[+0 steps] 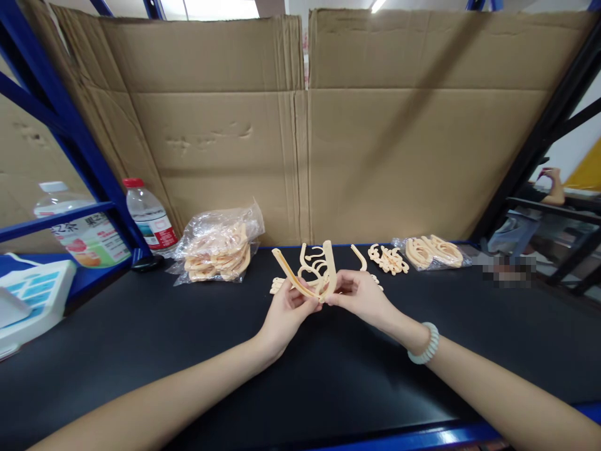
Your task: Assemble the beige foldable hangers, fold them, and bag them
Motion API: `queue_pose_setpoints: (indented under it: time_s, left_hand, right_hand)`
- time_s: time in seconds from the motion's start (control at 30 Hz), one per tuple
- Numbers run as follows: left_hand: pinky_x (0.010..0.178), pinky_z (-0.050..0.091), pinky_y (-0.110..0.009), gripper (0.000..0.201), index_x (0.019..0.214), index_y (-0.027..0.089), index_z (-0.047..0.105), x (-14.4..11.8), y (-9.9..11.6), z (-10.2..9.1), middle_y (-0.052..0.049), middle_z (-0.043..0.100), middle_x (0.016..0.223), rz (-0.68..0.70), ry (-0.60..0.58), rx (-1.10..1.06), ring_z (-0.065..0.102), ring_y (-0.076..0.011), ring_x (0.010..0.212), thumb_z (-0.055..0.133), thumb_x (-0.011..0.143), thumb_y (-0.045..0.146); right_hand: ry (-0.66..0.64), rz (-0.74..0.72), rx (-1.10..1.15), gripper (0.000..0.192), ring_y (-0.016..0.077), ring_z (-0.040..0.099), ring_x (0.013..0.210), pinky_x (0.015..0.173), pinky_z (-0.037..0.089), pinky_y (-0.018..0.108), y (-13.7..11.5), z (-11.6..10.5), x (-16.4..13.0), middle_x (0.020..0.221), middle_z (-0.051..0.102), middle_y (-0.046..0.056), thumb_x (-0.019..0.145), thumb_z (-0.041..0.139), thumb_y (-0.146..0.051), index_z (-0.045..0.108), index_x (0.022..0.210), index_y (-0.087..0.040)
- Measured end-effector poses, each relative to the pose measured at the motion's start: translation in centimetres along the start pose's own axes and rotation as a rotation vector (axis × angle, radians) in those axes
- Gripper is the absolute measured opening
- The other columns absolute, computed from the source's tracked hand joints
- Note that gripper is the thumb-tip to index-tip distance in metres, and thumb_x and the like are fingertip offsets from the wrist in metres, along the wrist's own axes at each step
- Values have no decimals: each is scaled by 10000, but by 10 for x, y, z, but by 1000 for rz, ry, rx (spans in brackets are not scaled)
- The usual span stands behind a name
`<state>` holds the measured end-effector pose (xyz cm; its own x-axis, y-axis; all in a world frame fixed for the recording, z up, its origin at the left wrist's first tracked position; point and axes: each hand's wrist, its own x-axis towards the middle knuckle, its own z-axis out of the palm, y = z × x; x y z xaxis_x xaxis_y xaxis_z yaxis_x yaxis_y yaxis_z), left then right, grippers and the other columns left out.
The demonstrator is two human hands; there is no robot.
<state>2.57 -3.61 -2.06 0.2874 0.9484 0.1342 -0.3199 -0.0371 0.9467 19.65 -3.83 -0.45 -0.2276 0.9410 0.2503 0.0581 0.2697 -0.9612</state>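
Note:
Between my hands two beige plastic folding-hanger arms form a V, meeting at their lower ends. My left hand is closed on the left hanger arm, whose grooved side shows. Thumb and fingers of my right hand pinch the right hanger arm low down, near the joint. My fingers partly cover where the two pieces meet. Behind them on the dark table lie more curved hanger pieces, partly hidden by my hands. To the right sits a small heap of beige hooks.
Clear bags of beige hanger parts stand at the back left and back right of the black table. A red-capped bottle is by the blue frame. Cardboard walls the back. Someone's arm shows far right.

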Motion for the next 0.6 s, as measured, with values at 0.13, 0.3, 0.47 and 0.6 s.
queue_pose_setpoints:
  time_s: [0.13,0.3,0.47,0.6]
  left_hand:
    - [761,544,-292,410,881,162,490,1,-1,-1,-48,691,912,-7,15,-33,656,-163,850,821,648,235]
    - [754,549,-276,434,901,160,497,0,1,-1,-32,694,887,-25,34,-61,658,-140,800,832,634,228]
    - [726,551,-262,415,893,148,504,3,4,-3,-30,702,825,-5,40,-15,665,-128,735,825,646,241]
    - [719,550,-244,400,876,144,517,8,12,-8,-33,709,790,9,54,6,679,-142,763,828,640,230]
  right_hand:
    - [54,-1,3,235,199,665,769,749,535,357,2,3,0,808,699,51,640,772,-313,584,675,-177]
    - [67,4,25,265,178,650,735,702,530,326,1,3,1,794,692,51,637,772,-333,560,664,-176]
    - [57,58,54,322,150,634,652,630,548,302,-1,2,2,765,680,39,607,796,-385,587,708,-162]
    - [-8,82,93,343,142,642,660,605,550,271,-5,-12,5,713,659,9,603,816,-358,568,740,-164]
